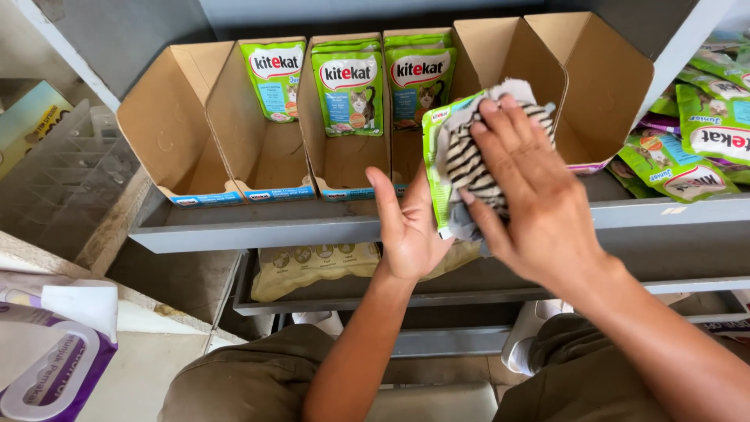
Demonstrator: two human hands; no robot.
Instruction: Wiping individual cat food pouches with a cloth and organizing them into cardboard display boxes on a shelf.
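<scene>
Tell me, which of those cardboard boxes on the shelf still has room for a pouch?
The two cardboard boxes at the right end look empty, and so does the leftmost one. The three middle boxes hold green pouches only at the back, fronts bare. Right of the boxes, a pile of pouches crowds the grey shelf.

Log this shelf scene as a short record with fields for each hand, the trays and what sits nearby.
left hand: left hand holds a green pet-food pouch upright from behind
right hand: right hand presses a striped cloth flat on the pouch's front
trays: cardboard display trays in a row on a grey shelf; three hold upright green pouches, the others look empty
right side: loose pile of green pouches
lower shelf: a beige bag lying flat
bottom left: a purple-and-white wipes pack
</scene>
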